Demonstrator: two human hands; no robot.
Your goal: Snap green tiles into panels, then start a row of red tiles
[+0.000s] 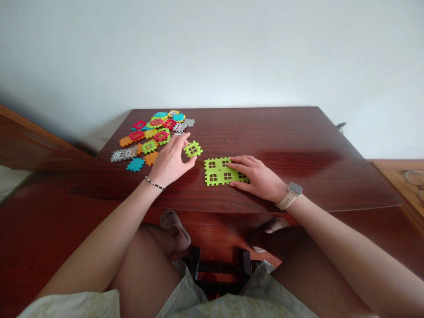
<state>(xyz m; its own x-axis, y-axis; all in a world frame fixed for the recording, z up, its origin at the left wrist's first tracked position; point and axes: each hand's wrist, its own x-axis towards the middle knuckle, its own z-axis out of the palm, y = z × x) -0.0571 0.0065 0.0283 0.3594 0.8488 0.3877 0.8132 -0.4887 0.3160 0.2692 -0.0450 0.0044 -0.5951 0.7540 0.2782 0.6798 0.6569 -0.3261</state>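
Observation:
My left hand point(169, 161) pinches a single lime-green toothed square tile point(193, 149) between thumb and fingers, just above the dark wooden table point(298, 145). To its right lies a flat panel of joined green window tiles point(218, 171). My right hand point(256, 176), with a watch on the wrist, rests flat on the panel's right part, fingers stretched out over it. The held tile is a short gap to the upper left of the panel.
A heap of several loose coloured tiles point(154, 134), red, orange, teal, yellow and grey, lies at the table's back left. A white wall stands behind. My knees and sandalled feet show below the table's front edge. Glasses point(414, 177) lie on a lighter surface at the right.

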